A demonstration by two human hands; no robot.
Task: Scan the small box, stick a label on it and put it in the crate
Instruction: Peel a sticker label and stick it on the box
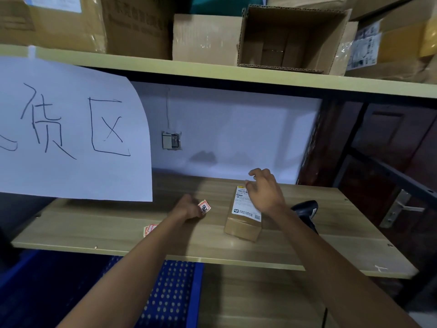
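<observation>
Two of your bare arms reach over a wooden shelf [94, 230], with a blue crate [175, 292] below its front edge. Your right hand [264, 192] rests spread, fingers loose, on the far end of the small box [243, 216] lying flat near the shelf's middle, a black scanner [306, 213] just right of it. Your left hand [189, 208] pinches a red-and-white label [204, 207] left of the box, more labels [149, 229] lying beside that forearm.
</observation>
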